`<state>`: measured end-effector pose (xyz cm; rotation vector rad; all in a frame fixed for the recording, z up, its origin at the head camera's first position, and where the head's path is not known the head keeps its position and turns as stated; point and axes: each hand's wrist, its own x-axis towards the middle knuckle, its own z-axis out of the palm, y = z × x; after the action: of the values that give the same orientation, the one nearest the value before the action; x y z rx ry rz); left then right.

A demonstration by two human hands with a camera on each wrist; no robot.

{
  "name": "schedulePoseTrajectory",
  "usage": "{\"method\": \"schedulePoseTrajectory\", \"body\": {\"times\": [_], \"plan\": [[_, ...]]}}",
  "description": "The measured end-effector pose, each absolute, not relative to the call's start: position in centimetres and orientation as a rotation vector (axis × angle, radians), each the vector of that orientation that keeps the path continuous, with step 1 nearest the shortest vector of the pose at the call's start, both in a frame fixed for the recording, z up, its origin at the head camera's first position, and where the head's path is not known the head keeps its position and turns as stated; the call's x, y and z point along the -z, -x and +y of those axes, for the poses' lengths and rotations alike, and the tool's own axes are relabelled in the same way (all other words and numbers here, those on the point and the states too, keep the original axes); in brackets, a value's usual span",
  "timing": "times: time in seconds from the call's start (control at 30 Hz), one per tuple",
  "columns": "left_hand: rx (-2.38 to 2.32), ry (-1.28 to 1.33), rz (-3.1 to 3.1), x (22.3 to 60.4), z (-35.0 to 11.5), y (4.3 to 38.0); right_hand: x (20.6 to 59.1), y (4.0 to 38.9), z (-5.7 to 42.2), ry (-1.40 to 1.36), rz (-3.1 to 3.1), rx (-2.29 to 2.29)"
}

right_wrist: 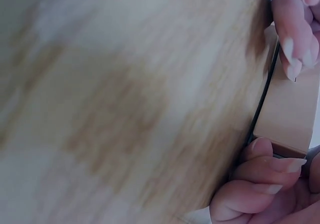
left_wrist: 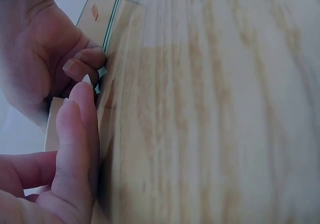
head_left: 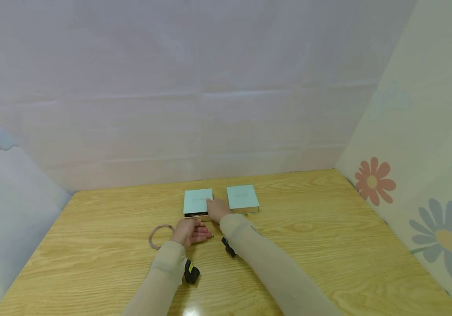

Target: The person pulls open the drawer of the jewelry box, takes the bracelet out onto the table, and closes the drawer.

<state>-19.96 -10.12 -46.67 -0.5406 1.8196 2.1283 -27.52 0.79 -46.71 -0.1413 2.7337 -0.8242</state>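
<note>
A pale blue box (head_left: 196, 200) lies flat on the table, with a dark gap between its top and its tan front (right_wrist: 286, 113). My right hand (head_left: 219, 210) grips its right side, thumb on the top, other fingers (right_wrist: 252, 191) curled by the end. Just before the box's front is my left hand (head_left: 190, 231). Its thumb and a fingertip meet at the front panel, while the other fingers stretch out to the right. What lies inside the box is hidden.
A second pale blue box (head_left: 242, 196) with a small orange tab on its tan front stands to the right. Left of my left hand lies a brownish ring (head_left: 162, 226). The wooden table (head_left: 103, 245) meets pale fabric walls (head_left: 194, 123) behind and at the sides.
</note>
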Motion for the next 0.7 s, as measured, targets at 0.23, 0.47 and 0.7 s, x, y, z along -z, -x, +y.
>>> {"method": "schedulePoseTrajectory", "body": {"times": [0.23, 0.47, 0.7], "plan": [[-2.124, 0.536, 1.82, 46.75, -10.13, 19.88, 46.71, 27.51, 0.84, 0.155, 2.744, 0.793], [-2.126, 0.528, 1.815, 46.7, -10.1, 19.67, 46.77, 27.49, 0.92, 0.165, 2.748, 0.768], [-2.121, 0.515, 1.811, 46.47, -10.17, 19.41, 46.64, 27.33, 0.91, 0.173, 2.756, 0.77]]}}
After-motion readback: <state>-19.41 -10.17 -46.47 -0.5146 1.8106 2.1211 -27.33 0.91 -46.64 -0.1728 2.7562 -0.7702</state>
